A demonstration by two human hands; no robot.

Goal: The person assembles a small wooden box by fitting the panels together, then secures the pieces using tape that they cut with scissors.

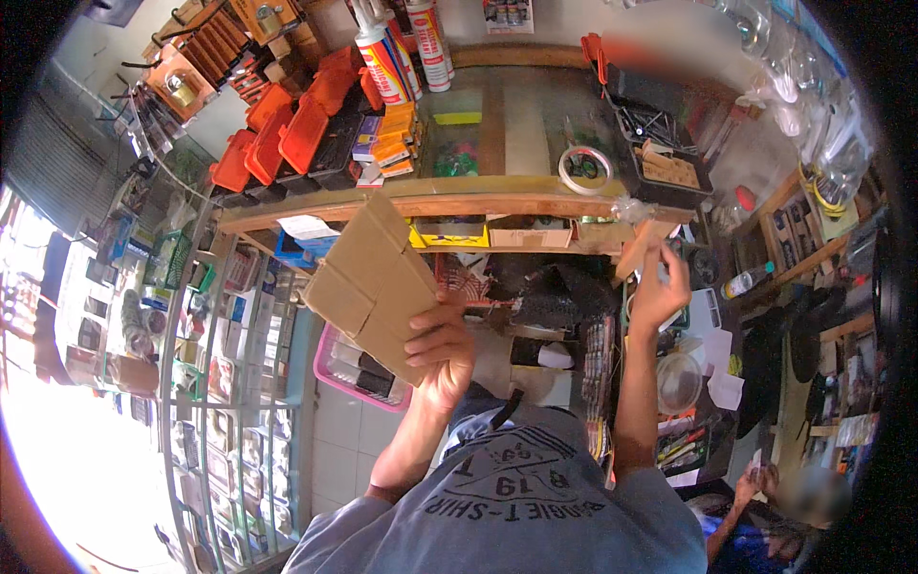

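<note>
Shop's glass-topped table (521, 205) spans the front, wood edge facing the person; orange bins (298, 136) & small boxes (392, 141) crowd its L end, tape roll (565, 174) & black tray (674, 196) its R. Glass shows betw. boxes & roll. Shelves (239, 406) close off the L side; free gap betw. both hands. Cardboard (373, 282) is in L hand (442, 352), fingers closed over its lower R edge; most of it sticks out up-L of the grip, tilted, top corner overlapping table edge in view, contact unclear. R hand (662, 295) nr. table's R corner, fingers bent; can't tell if its grip has the brown piece (639, 251) there.
</note>
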